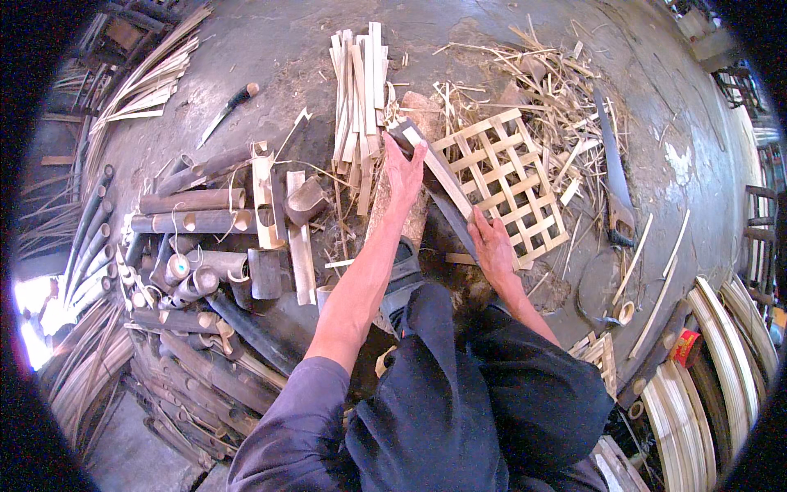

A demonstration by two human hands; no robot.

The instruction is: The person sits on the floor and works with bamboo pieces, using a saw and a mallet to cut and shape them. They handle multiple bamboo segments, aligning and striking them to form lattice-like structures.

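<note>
A split length of bamboo (449,179), pale on its cut face and dark along its side, slants between my two hands. My left hand (403,174) grips its far end, thumb and fingers around it. Lower down, my right hand (493,244) is closed on the near end. Just right of the bamboo lies a woven lattice panel (504,176) of flat pale strips, its edge close to my right hand. A bundle of flat bamboo strips (358,98) lies beyond my left hand. A brownish block (420,107) is partly hidden behind that hand.
A knife (229,113) lies on the floor at the far left, and a handsaw (613,164) at the right. Cut bamboo tubes (193,221) are heaped on the left. Shavings (541,86) cover the floor behind the panel. Bent slat bundles (676,418) stand at the lower right.
</note>
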